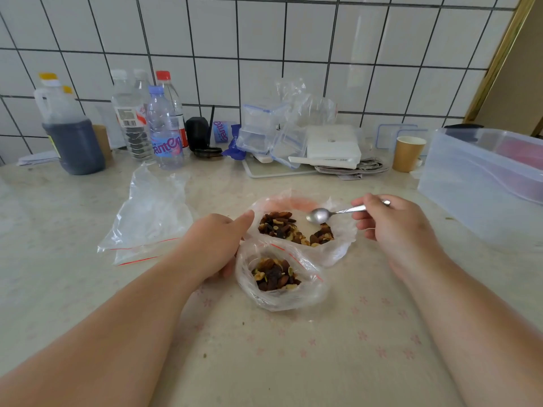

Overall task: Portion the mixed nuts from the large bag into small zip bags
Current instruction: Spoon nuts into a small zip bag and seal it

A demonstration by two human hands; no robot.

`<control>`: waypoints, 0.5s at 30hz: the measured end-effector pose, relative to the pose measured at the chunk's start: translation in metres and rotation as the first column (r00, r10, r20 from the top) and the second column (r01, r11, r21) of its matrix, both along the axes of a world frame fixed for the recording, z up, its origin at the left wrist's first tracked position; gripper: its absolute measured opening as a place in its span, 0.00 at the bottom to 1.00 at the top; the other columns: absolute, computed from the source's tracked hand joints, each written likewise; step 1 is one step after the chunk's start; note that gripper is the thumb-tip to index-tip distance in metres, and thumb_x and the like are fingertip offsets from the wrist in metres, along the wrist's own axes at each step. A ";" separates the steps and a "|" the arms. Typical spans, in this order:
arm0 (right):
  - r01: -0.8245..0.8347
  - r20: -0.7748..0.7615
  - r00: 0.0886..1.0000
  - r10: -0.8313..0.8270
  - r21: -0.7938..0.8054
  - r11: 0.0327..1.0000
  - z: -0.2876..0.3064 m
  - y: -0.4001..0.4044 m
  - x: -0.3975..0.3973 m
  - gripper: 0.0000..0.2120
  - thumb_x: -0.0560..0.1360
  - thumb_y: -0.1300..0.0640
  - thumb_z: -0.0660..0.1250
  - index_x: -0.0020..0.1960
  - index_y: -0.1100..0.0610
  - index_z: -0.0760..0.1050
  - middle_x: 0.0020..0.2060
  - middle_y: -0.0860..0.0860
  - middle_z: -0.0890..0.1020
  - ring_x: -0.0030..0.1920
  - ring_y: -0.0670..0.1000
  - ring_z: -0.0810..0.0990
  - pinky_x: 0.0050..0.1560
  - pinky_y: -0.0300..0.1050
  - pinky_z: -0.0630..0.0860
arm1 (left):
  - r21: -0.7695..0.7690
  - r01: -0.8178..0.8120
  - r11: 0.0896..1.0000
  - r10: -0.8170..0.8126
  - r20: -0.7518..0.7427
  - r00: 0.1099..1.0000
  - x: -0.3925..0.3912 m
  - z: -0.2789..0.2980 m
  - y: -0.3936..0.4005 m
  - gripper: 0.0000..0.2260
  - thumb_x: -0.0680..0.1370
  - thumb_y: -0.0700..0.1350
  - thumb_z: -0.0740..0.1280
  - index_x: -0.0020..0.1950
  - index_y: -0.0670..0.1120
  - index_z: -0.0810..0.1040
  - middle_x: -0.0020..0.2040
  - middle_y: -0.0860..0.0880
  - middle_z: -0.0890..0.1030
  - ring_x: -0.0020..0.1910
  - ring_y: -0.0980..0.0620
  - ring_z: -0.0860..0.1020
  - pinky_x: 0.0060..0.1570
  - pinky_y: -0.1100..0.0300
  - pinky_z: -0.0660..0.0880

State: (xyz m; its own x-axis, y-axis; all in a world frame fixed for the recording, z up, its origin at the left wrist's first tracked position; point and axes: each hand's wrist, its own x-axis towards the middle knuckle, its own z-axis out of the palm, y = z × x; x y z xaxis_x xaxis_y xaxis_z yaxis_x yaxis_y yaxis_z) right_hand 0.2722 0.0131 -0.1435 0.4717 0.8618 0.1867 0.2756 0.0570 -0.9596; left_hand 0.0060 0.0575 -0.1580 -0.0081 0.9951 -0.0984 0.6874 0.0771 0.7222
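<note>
A pale counter [88, 289] fills the lower frame, with a white tiled wall [264, 39] across the top. At the right edge sits a big translucent tub [470, 201]; at upper left stands a dark jug [72, 136] beside several water bottles [163, 133], and at upper centre lies a heap of clear boxes [264, 127] with a paper cup [408, 154] to its right. Left of centre lie flat, empty zip bags [147, 221]. At centre the large bag [332, 248] lies open with mixed nuts [282, 226] in it; touching its near edge, just below, is a small bag [299, 295], mouth open and partly filled. The left hand [214, 245] holds the small bag's left rim, thumb curled at the plastic, forefinger stretched toward the large bag. The right hand [396, 230] pinches the handle of a spoon [320, 215], whose empty bowl hangs over the large bag.
</note>
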 end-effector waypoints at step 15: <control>-0.125 -0.117 0.986 0.117 -0.068 0.990 0.000 0.002 -0.008 0.16 0.80 0.56 0.63 0.37 0.56 0.84 0.30 0.51 0.84 0.29 0.46 0.77 0.35 0.43 0.72 | 0.066 0.004 0.998 -0.008 0.064 0.998 -0.002 -0.005 0.001 0.18 0.81 0.56 0.63 0.40 0.46 0.82 0.35 0.47 0.82 0.36 0.47 0.79 0.37 0.54 0.77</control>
State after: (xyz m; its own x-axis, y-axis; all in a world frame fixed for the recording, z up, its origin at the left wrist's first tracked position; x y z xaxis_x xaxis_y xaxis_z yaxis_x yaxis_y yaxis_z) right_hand 0.2639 0.0152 -0.1437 0.3772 0.9234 0.0715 0.1614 0.0105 -0.9868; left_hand 0.0042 0.0580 -0.1626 0.0024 0.9995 -0.0324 0.6395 0.0234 0.7684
